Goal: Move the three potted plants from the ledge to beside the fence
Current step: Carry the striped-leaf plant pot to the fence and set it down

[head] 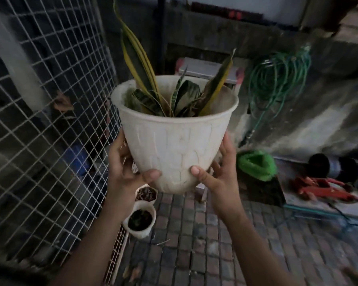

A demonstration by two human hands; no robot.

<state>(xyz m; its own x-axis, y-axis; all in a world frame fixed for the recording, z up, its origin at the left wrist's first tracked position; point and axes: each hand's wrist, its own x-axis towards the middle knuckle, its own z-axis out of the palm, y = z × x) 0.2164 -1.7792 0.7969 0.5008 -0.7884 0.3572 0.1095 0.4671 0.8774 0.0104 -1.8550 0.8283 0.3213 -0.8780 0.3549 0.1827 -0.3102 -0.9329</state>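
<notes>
- Looks like the last carry to me. Two little pots already sit on the ground by the fence, a hexagonal pot (146,193) and a round pot (140,220), both right below the left hand (124,172). That would make the big one number three.
- The big white pot (174,145) is up in the air between both hands, upright, with nothing under its base.
- The left hand cups the pot's lower left side, fingers round the back, thumb pressed on the front near the base.
- The right hand (217,176) mirrors it on the other side, thumb on the front, fingers behind.
- So the grip is spread as wide as the pot's lower body, and the hands hold that pot and nothing else.
- The snake plant leaves (141,65) stick up well above the grip, the longest one leaning left.
- The wire mesh fence (50,100) runs just to the left of the left hand. I can't tell if the knuckles brush it.
- My guess for the next move: bring the pot down level onto the brick paving (194,234) next to the fence.
- It'll need a spot clear of the two small pots, since they're directly under the grip. Those tall leaves could also snag the mesh if the pot drifts left.
</notes>
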